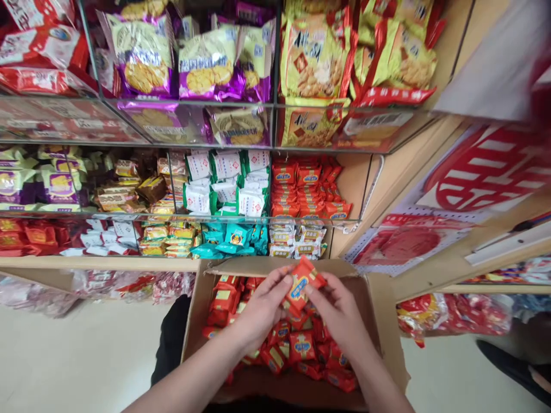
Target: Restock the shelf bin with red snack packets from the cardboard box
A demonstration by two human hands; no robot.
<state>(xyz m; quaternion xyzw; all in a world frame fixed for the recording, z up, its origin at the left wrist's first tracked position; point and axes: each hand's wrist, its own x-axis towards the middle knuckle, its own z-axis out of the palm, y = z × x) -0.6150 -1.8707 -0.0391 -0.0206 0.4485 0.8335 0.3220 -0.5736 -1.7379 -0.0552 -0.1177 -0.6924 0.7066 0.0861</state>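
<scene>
Both of my hands hold one small red snack packet (300, 288) with a blue and yellow label, above an open cardboard box (191, 321). My left hand (267, 304) pinches its left side, thumb on top. On the other side, my right hand (338, 307) grips the packet's right edge between thumb and fingers. Many loose red packets (302, 346) of the same kind lie jumbled in the box below. Similar red packets (297, 186) stand stacked in a shelf compartment beyond the box.
Glass-fronted shelves ahead hold purple cookie bags (209, 63), yellow snack bags (316, 54), white-green packets (226, 180) and teal packets (236, 238). Red decorations (486, 172) hang at right. Bagged goods (469, 314) sit low at right, near a person's shoe (512, 373).
</scene>
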